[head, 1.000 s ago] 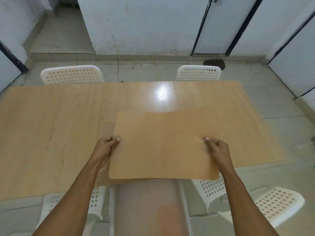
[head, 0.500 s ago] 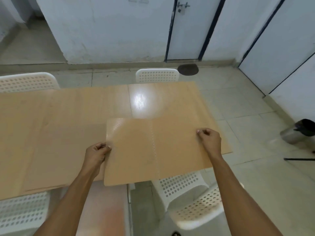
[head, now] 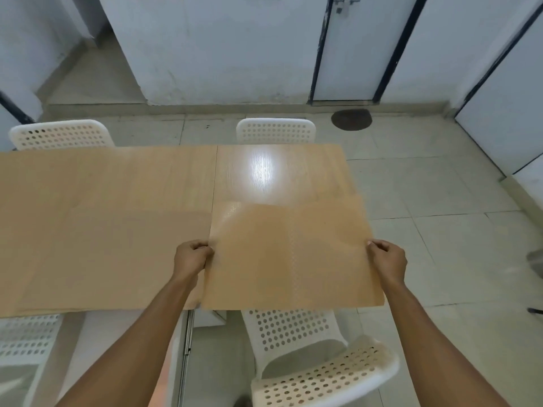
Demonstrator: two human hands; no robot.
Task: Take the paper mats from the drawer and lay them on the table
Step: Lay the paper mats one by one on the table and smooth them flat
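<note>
The tan rectangular paper mat (head: 291, 254) hangs over the right end of the light wooden table (head: 102, 201), its long axis from 9 to 3 o'clock. The left hand (head: 191, 257) pinches its 9 o'clock edge, the right hand (head: 388, 258) its 3 o'clock edge, fingers curled. The table's free surface lies toward 12 o'clock.

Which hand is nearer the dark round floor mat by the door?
Right. The right hand grips the paper mat's right edge, below the floor mat; the left hand grips its left edge, farther off.
</note>
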